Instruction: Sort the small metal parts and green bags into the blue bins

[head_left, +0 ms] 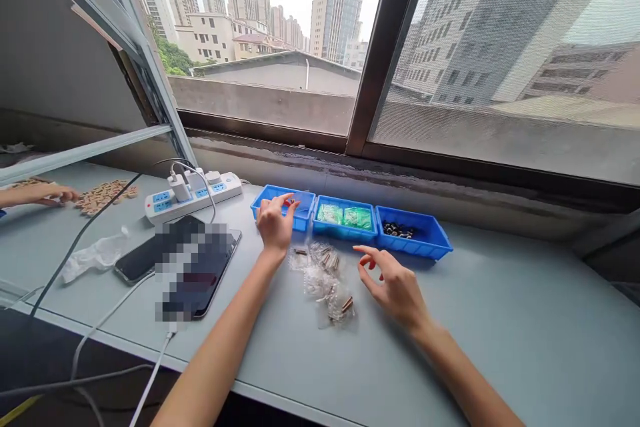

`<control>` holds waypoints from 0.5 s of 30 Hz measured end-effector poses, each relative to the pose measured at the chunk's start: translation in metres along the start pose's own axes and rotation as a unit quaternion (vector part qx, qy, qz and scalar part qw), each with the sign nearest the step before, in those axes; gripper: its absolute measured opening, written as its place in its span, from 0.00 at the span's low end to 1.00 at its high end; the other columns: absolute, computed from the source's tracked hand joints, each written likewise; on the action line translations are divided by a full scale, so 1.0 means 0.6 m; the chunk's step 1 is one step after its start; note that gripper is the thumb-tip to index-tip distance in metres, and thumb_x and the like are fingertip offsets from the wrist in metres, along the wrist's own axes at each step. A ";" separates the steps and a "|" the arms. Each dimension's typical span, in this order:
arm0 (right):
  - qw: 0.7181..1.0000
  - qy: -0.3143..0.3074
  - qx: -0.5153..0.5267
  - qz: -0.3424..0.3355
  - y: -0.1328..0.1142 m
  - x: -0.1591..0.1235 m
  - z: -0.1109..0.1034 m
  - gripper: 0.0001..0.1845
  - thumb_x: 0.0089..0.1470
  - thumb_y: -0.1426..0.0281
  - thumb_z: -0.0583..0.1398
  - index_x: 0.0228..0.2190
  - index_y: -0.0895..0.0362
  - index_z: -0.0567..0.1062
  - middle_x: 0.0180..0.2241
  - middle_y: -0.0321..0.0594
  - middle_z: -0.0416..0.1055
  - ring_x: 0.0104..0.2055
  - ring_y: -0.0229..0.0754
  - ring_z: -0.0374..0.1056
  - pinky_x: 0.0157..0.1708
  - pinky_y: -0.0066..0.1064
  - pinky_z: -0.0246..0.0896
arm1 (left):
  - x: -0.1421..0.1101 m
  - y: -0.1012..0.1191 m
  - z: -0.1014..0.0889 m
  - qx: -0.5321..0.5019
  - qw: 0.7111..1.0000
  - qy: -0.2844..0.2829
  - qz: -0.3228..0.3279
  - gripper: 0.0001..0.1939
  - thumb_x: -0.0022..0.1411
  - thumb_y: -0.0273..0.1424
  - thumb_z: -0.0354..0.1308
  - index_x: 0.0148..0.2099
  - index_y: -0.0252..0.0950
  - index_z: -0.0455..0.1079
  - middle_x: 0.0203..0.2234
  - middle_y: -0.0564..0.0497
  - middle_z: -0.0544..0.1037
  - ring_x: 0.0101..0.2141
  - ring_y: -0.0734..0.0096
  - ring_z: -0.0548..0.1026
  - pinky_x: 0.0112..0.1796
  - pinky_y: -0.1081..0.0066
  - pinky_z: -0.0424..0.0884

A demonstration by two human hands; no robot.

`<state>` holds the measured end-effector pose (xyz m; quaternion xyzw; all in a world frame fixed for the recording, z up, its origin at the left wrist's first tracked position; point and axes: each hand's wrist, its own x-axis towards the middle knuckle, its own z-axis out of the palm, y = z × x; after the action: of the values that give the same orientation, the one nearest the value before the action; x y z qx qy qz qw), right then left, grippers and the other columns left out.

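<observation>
My left hand is over the left blue bin, its thumb and forefinger pinched together. What sits between these fingertips is too small and see-through to make out. My right hand hovers above the table in front of the right blue bin, fingers apart and slightly curled, with nothing visible in them. Between my hands lies a loose pile of small clear plastic bags, several with short brown-and-metallic pieces inside. Green-and-white packets fill the middle blue bin. Small dark round parts lie in the right bin.
Left of my arm are two dark phone-like devices, trailing cables and a white power strip. Crumpled white tissue lies nearby. At far left, another person's hand touches small wooden pieces. A window stands behind the bins.
</observation>
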<state>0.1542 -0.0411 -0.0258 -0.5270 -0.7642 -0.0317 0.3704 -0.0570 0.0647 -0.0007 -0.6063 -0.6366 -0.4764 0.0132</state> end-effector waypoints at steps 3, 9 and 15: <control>1.000 -0.016 -0.005 0.005 0.002 -0.001 0.001 0.14 0.55 0.71 0.54 0.42 0.54 0.73 0.25 0.33 0.72 0.23 0.35 0.67 0.23 0.25 0.61 | 0.000 0.002 0.010 0.023 0.999 -0.034 0.016 0.13 0.58 0.30 0.60 0.46 0.39 0.73 0.30 0.50 0.79 0.37 0.60 0.72 0.40 0.64 0.63; 1.000 -0.012 -0.008 0.000 0.000 0.000 -0.005 0.14 0.55 0.71 0.53 0.40 0.55 0.75 0.24 0.34 0.72 0.22 0.35 0.67 0.22 0.25 0.60 | 0.010 -0.005 0.010 0.072 0.995 -0.043 0.050 0.14 0.64 0.28 0.51 0.50 0.40 0.72 0.34 0.47 0.79 0.39 0.59 0.71 0.41 0.63 0.60; 1.000 -0.026 -0.005 -0.008 0.002 0.001 -0.005 0.13 0.56 0.71 0.52 0.37 0.54 0.76 0.25 0.36 0.74 0.25 0.37 0.69 0.22 0.26 0.61 | 0.014 -0.019 0.012 0.093 0.990 -0.062 0.083 0.15 0.64 0.28 0.50 0.49 0.42 0.73 0.33 0.48 0.78 0.39 0.57 0.70 0.42 0.61 0.57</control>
<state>0.1569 -0.0414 -0.0240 -0.5236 -0.7777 -0.0244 0.3471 -0.0641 0.0777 -0.0065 -0.6814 -0.6255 -0.3738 0.0690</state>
